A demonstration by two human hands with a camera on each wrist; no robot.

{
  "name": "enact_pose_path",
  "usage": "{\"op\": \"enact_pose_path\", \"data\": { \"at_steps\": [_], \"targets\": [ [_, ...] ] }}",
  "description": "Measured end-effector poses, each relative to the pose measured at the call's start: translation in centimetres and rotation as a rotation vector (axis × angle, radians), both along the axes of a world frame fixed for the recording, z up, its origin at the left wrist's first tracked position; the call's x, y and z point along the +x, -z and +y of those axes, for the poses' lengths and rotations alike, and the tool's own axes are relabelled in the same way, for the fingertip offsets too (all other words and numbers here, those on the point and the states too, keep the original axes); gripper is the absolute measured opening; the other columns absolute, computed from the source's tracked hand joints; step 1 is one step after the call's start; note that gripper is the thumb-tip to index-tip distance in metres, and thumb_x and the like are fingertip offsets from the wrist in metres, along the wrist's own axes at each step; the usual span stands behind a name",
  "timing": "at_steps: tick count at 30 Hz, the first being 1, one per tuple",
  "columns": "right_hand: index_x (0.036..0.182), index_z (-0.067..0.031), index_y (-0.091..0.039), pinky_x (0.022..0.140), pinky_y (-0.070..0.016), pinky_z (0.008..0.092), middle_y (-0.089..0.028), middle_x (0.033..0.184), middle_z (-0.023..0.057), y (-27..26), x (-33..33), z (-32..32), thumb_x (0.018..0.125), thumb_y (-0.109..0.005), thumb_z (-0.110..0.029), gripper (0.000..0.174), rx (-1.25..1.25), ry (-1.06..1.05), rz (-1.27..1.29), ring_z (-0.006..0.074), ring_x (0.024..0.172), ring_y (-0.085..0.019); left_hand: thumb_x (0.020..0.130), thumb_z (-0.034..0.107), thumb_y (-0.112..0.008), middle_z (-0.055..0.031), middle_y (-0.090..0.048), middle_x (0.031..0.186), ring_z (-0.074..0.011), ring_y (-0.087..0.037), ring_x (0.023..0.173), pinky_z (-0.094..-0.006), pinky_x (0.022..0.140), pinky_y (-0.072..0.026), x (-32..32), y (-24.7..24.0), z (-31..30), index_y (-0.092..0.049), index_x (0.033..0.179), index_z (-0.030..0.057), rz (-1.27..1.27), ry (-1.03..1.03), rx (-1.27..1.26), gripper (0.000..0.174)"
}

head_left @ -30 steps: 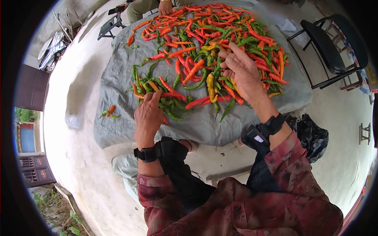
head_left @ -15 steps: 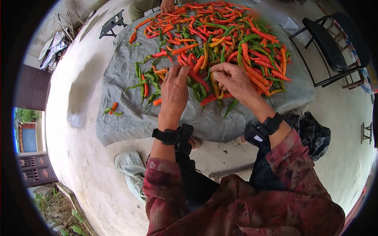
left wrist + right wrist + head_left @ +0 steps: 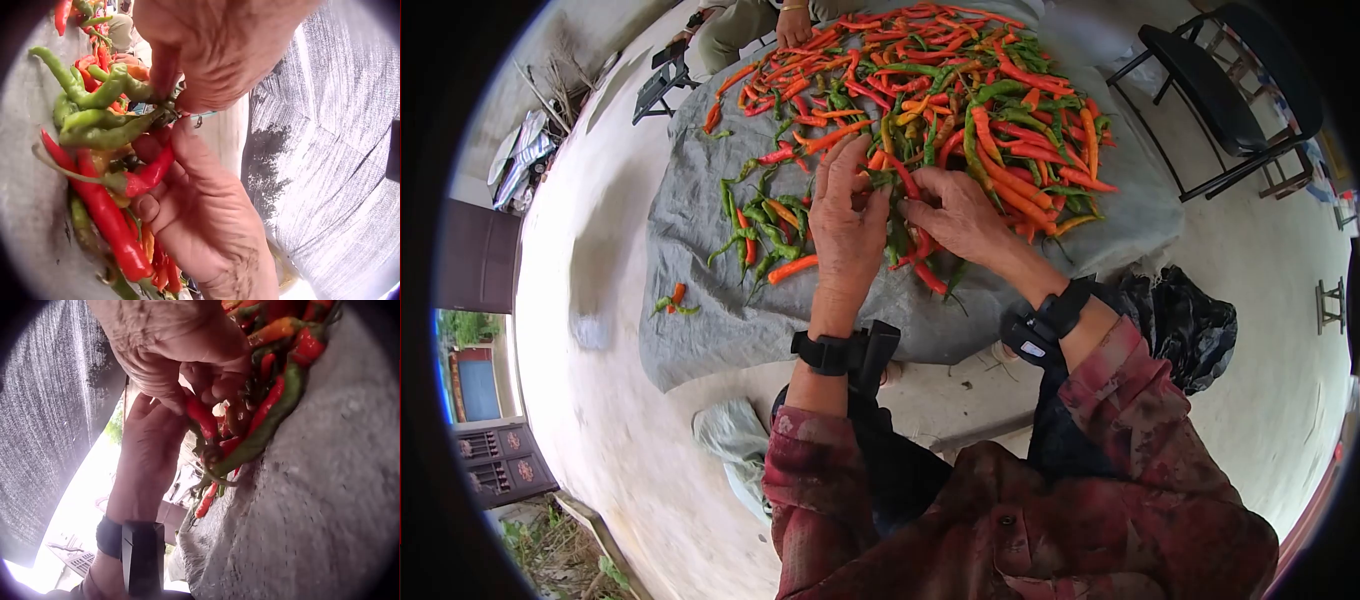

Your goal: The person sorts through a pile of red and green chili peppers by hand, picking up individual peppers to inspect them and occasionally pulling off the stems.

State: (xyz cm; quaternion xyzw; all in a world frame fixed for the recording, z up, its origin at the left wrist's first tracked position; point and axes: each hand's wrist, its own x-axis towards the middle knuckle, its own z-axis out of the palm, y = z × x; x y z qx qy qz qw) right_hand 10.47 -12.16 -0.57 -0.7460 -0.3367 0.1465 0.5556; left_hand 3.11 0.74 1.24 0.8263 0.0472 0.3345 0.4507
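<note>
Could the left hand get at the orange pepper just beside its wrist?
Likely yes: the orange pepper lies close beside the left hand, with nothing seen on top of it. That hand's fingers are busy at other peppers beside the right hand, though.

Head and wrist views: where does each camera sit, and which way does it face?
Head: on the head, facing forward and down over long red and green chillies; left hand, right hand, red patterned sleeves.
Left wrist: on that wrist, facing its hand; both hands.
Right wrist: likewise; also the left wrist's black device.
Shared: both hands and chillies.
</note>
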Motion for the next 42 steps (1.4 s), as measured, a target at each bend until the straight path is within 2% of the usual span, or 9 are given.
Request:
{"op": "enact_pose_path", "data": {
  "at_steps": [7, 13, 20, 24, 26, 31, 33, 38, 42],
  "targets": [
    [0.102, 0.0019, -0.057, 0.061, -0.0456, 0.0239, -0.06, 0.075, 0.0038, -1.3, 0.6, -1.2, 0.091, -0.055, -0.025, 0.029, 0.308, 0.165, 0.294, 0.0081, 0.067, -0.056, 0.078, -0.008, -0.06, -0.008, -0.044, 0.13, -0.0107, -0.058, 0.089, -0.0238, 0.072, -0.0503, 0.0, 0.1, 1.7, -0.043, 0.13, 0.0068, -0.025, -0.013, -0.264, 0.057],
    [0.096, 0.0029, -0.059, 0.058, -0.0437, 0.0303, -0.058, 0.068, 0.008, -0.7, -0.3, -0.4, 0.084, -0.063, -0.027, 0.032, 0.088, 0.024, 0.132, 0.0119, 0.063, -0.053, 0.081, -0.005, -0.06, -0.0067, -0.048, 0.126, -0.0099, -0.056, 0.092, -0.0243, 0.079, -0.0482, 0.3, -0.3, 0.9, -0.044, 0.129, 0.0044, -0.135, 0.138, -0.497, 0.051],
    [0.081, 0.0031, -0.056, 0.057, -0.04, 0.0344, -0.056, 0.066, 0.0119, -1.0, 0.2, -0.6, 0.08, -0.067, -0.029, 0.034, 0.095, 0.118, 0.158, 0.0156, 0.061, -0.052, 0.086, 0.003, -0.06, -0.0041, -0.06, 0.103, -0.0093, -0.057, 0.086, -0.0232, 0.075, -0.0475, 0.8, -1.0, 0.2, -0.055, 0.116, 0.001, -0.085, 0.147, -0.395, 0.031],
    [0.077, 0.002, -0.054, 0.058, -0.0391, 0.0359, -0.052, 0.064, 0.0113, -1.2, 0.8, -1.4, 0.079, -0.068, -0.029, 0.033, 0.03, 0.157, -0.214, 0.0184, 0.06, -0.05, 0.088, 0.009, -0.059, -0.001, -0.061, 0.087, -0.0064, -0.056, 0.074, -0.02, 0.066, -0.0457, 0.1, -1.1, 2.9, -0.061, 0.106, 0.0004, 0.0, 0.006, -0.001, 0.02],
    [0.077, 0.0016, -0.054, 0.058, -0.0389, 0.0368, -0.05, 0.063, 0.0109, -1.0, 1.2, -1.7, 0.079, -0.068, -0.029, 0.033, 0.046, 0.129, -0.261, 0.0193, 0.06, -0.05, 0.089, 0.011, -0.059, -0.0005, -0.061, 0.087, -0.0058, -0.055, 0.073, -0.0197, 0.065, -0.0451, -0.6, -1.5, 3.6, -0.061, 0.107, 0.0009, -0.031, -0.02, -0.111, 0.022],
    [0.089, 0.0, -0.061, 0.053, -0.0432, 0.0292, -0.058, 0.07, 0.0036, -2.4, 1.1, -2.2, 0.084, -0.064, -0.027, 0.028, 0.242, 0.161, 0.152, 0.0095, 0.057, -0.051, 0.09, 0.017, -0.059, -0.0005, -0.06, 0.087, -0.0065, -0.055, 0.075, -0.0215, 0.065, -0.0452, -1.3, -1.8, 4.3, -0.06, 0.108, 0.0017, -0.058, -0.1, -0.293, 0.024],
    [0.089, -0.0008, -0.061, 0.053, -0.0401, 0.0258, -0.055, 0.068, -0.0001, -3.5, 0.5, -2.2, 0.085, -0.065, -0.029, 0.029, 0.281, 0.137, 0.25, 0.0068, 0.058, -0.047, 0.088, 0.018, -0.06, -0.0023, -0.061, 0.088, -0.0102, -0.056, 0.078, -0.0255, 0.067, -0.0457, -1.3, -1.4, 2.7, -0.06, 0.107, 0.0007, 0.15, 0.172, -0.297, 0.026],
    [0.093, -0.0035, -0.061, 0.052, -0.0371, 0.0216, -0.052, 0.069, -0.0038, -2.5, 0.4, -1.4, 0.085, -0.065, -0.029, 0.027, 0.389, 0.081, 0.267, 0.0041, 0.06, -0.043, 0.084, 0.017, -0.063, -0.0086, -0.062, 0.097, -0.0135, -0.056, 0.081, -0.0287, 0.068, -0.045, -0.9, 0.0, 0.3, -0.058, 0.102, -0.0008, 0.275, 0.187, 0.402, 0.025],
    [0.092, -0.0048, -0.061, 0.047, -0.0375, 0.0196, -0.052, 0.07, -0.004, -2.3, 1.0, -1.7, 0.086, -0.065, -0.03, 0.026, 0.517, 0.153, 0.355, 0.0031, 0.057, -0.045, 0.08, 0.015, -0.065, -0.0149, -0.06, 0.073, -0.0217, -0.054, 0.058, -0.0316, 0.056, -0.0425, -0.5, 0.0, 0.8, -0.056, 0.085, -0.0033, 0.27, 0.147, 0.014, 0.021]
  ]
}}
